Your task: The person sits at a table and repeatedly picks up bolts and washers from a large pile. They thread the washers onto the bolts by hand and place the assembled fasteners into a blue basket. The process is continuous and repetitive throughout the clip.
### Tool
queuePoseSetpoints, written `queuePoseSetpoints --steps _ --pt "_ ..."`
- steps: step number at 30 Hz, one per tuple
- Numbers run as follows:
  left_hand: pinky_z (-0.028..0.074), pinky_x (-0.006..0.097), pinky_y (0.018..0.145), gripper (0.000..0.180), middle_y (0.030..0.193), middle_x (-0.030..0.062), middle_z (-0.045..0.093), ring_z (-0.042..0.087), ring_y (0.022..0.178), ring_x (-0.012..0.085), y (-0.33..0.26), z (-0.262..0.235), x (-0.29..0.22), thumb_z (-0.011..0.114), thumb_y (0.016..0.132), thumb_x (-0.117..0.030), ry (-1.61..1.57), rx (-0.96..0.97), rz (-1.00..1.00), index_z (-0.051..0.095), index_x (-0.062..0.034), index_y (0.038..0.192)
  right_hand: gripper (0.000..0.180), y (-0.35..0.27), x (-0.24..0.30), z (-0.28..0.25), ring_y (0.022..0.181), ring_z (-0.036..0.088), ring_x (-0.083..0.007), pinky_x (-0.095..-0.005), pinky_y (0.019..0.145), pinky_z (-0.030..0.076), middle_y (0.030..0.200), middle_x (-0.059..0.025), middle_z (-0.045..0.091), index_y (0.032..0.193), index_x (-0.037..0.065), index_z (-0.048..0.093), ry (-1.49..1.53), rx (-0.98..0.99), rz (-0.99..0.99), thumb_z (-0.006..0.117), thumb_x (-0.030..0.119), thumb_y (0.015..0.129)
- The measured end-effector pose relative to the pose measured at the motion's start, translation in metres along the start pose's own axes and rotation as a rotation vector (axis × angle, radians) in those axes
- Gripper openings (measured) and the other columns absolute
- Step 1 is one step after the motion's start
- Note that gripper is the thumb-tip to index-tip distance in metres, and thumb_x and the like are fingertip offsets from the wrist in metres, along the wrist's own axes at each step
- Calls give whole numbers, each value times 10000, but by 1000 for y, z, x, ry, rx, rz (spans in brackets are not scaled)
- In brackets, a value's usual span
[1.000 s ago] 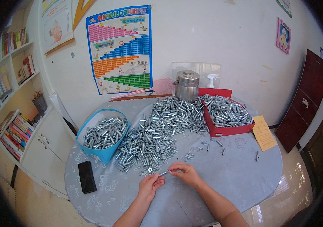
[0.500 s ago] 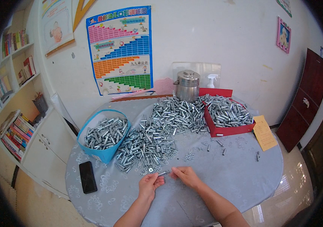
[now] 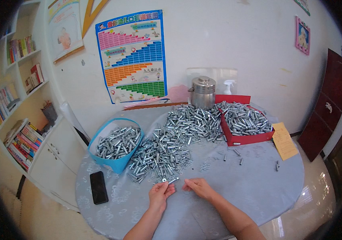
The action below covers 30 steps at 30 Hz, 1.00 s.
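My left hand (image 3: 161,195) is closed around a silver metal bolt (image 3: 173,181), pinched between thumb and fingers. The bolt's free end points up to the right, toward my other hand. My right hand (image 3: 198,189) sits just right of it with thumb and forefinger pressed together, apart from the bolt; whatever lies in that pinch is too small to make out. Beyond both hands spreads a large pile of similar silver bolts (image 3: 161,154), with small washers (image 3: 205,165) scattered to its right.
A blue bin (image 3: 115,163) of metal pieces stands left of the pile, and a red box (image 3: 251,139) of them stands right. A black phone (image 3: 99,188) lies at the left. Behind are a steel pot (image 3: 203,94) and a spray bottle (image 3: 228,87). Yellow paper (image 3: 285,142) lies at the right.
The whole view has shifted slightly. The bolt in my left hand now tilts more upward, and my right fingertips are a little lower, below its free end. Both hands stay closed.
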<state>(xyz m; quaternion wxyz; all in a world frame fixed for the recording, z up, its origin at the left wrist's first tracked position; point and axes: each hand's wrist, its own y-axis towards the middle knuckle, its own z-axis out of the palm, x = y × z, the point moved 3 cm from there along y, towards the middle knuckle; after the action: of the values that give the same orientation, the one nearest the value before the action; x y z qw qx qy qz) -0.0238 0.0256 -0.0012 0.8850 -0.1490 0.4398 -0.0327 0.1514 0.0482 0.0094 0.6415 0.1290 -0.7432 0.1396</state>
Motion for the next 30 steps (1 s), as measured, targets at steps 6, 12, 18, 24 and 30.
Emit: queuePoseSetpoints --steps 6,12,18,24,30 --pt "533 297 628 147 854 156 607 604 696 187 9 -7 -20 572 832 -99 -8 -57 189 515 16 905 398 3 -6 -11 686 571 -132 -265 658 463 747 -69 622 818 -28 635 9 -178 -39 453 316 902" --pt "541 294 621 153 864 149 598 612 697 198 53 -21 -99 571 829 -80 77 -207 582 497 25 910 378 5 -12 -17 664 566 -112 -247 632 465 733 -71 622 799 -31 634 107 -266 -108 472 296 898" --pt "482 262 689 242 919 95 606 596 781 154 106 -42 -167 581 821 -102 538 -174 824 551 9 1033 362 5 -8 -14 644 553 -104 -235 608 456 711 -64 614 770 -27 635 126 -278 -104 471 269 897" --pt "445 285 630 147 816 87 622 566 709 173 62 -42 -134 660 705 -83 1128 -164 765 641 -29 840 357 5 -14 -19 651 553 -103 -237 612 455 716 -62 615 773 -25 637 145 -307 -85 479 272 894" --pt "441 361 607 172 728 129 594 554 676 277 34 -50 -106 710 617 -90 1550 -77 818 612 -11 734 371 5 -14 -18 656 568 -116 -254 623 459 727 -72 626 796 -26 634 62 -276 -94 476 295 892"
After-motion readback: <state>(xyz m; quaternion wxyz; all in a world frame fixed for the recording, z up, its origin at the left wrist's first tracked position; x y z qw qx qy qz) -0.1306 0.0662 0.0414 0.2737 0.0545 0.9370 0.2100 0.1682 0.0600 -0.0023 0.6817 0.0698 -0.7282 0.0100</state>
